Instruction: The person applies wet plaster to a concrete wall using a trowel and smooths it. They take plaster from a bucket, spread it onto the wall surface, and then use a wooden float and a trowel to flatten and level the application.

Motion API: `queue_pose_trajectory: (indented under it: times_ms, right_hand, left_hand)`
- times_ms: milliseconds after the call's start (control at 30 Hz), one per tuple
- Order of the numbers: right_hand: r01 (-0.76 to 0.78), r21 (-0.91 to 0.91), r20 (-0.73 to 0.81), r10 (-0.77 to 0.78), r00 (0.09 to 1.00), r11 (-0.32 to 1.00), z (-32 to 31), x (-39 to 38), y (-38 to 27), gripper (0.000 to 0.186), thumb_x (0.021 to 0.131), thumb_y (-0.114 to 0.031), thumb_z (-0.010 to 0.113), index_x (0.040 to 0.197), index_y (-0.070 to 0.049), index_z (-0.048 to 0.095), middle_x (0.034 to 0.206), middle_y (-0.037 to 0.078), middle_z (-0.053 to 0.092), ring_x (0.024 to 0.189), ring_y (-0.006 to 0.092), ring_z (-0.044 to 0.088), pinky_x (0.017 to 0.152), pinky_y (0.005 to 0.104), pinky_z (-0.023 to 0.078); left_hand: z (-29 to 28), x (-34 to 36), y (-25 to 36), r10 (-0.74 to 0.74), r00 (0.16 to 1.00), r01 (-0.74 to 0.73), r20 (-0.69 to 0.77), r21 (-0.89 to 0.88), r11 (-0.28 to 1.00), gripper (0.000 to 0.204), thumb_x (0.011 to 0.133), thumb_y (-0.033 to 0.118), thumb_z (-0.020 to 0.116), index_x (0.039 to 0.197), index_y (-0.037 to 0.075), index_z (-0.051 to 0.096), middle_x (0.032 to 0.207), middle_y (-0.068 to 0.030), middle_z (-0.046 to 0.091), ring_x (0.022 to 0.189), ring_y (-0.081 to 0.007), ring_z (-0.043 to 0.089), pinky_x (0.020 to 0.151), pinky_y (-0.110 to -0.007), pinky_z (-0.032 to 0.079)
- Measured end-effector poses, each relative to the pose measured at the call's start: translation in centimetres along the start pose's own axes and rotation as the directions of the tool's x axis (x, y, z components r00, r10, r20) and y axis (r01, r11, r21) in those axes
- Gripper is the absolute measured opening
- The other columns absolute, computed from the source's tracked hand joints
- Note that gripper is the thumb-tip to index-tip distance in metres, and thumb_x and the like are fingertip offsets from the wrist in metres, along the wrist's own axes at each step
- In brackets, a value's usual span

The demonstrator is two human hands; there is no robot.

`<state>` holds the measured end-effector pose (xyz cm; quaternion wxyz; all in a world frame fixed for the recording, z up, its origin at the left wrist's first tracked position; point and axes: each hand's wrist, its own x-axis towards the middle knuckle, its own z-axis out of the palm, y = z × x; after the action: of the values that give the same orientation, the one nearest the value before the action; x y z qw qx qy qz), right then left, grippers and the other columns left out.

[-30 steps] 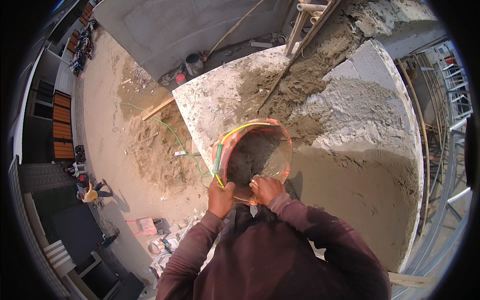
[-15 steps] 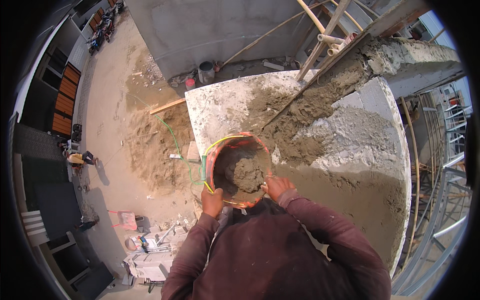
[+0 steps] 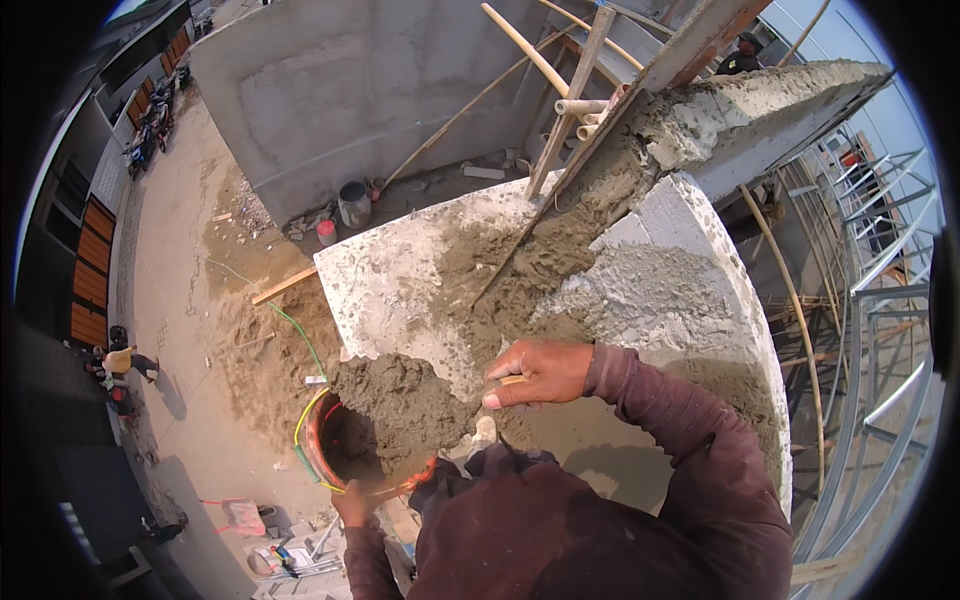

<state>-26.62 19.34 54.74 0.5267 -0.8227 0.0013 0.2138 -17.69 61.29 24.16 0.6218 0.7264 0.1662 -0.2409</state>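
My left hand is closed on the lower left rim of an orange bucket with a yellow and green handle. Over that bucket's mouth hangs a big heap of wet grey mortar, on a trowel whose blade it hides. My right hand grips the trowel's handle, to the right of the heap. Inside the bucket, the visible part is dark and smeared with mortar. Beyond my hands lies a pale concrete slab, partly coated with rough mortar.
A long board and bamboo poles lean at the slab's far side. Right of the slab's curved edge is a drop with metal framing. Down on the left are a sand pile, a wheelbarrow and a person.
My right hand has come up from inside the bucket, lifting a trowel load of mortar over its rim. The bucket and my left hand sit lower and farther left in view.
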Motion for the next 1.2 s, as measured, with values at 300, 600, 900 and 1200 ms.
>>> queue_pose_trajectory:
  times_ms: [300, 600, 900, 1200]
  right_hand:
    - [-0.339, 0.387, -0.82, 0.489, 0.298, 0.857, -8.9, -13.8, 5.8, 0.041, 0.099, -0.04, 0.05, 0.09, -0.001, 0.061, 0.061, 0.0, 0.052, 0.049, 0.0068, 0.049, 0.044, 0.0219, 0.04]
    - [-0.382, 0.327, -0.691, 0.494, 0.528, 0.864, -1.4, -13.8, -0.9, 0.043, 0.1, -0.038, 0.047, 0.091, 0.001, 0.061, 0.064, 0.005, 0.055, 0.052, 0.0143, 0.053, 0.053, 0.0282, 0.045]
    - [-0.597, -0.481, -0.63, 0.22, 0.745, 0.642, 16.3, 6.3, 13.9, 0.024, 0.09, -0.028, 0.06, 0.102, -0.007, 0.064, 0.097, 0.013, 0.065, 0.094, 0.031, 0.065, 0.078, 0.0439, 0.053]
    - [-0.651, -0.47, -0.581, 0.346, 0.736, 0.596, 13.7, 1.1, 10.7, 0.028, 0.088, -0.028, 0.062, 0.101, -0.003, 0.063, 0.098, 0.017, 0.065, 0.093, 0.0354, 0.064, 0.079, 0.0459, 0.05]
  left_hand:
    - [-3.3, 1.6, 0.0, -0.032, 0.996, 0.047, -0.083, 0.19, 0.981, 0.02, 0.074, 0.001, 0.056, 0.093, -0.006, 0.053, 0.08, -0.0075, 0.056, 0.067, -0.0189, 0.055, 0.061, -0.033, 0.047]
    - [-0.8, 4.5, -2.4, 0.128, 0.989, -0.141, 0.081, 0.184, 0.973, 0.039, 0.077, 0.002, 0.059, 0.114, -0.007, 0.054, 0.093, -0.0102, 0.061, 0.079, -0.019, 0.06, 0.072, -0.032, 0.051]
    - [9.4, -5.6, 8.5, 0.154, 0.906, -0.262, 0.394, 0.237, 0.935, 0.032, 0.081, 0.01, 0.059, 0.11, -0.004, 0.055, 0.081, -0.016, 0.062, 0.075, -0.0256, 0.063, 0.069, -0.039, 0.049]
    - [14.8, -11.2, 14.7, 0.183, 0.864, -0.36, 0.469, 0.322, 0.876, 0.059, 0.083, 0.012, 0.057, 0.14, 0.006, 0.041, 0.089, -0.0301, 0.062, 0.082, -0.041, 0.062, 0.075, -0.044, 0.049]
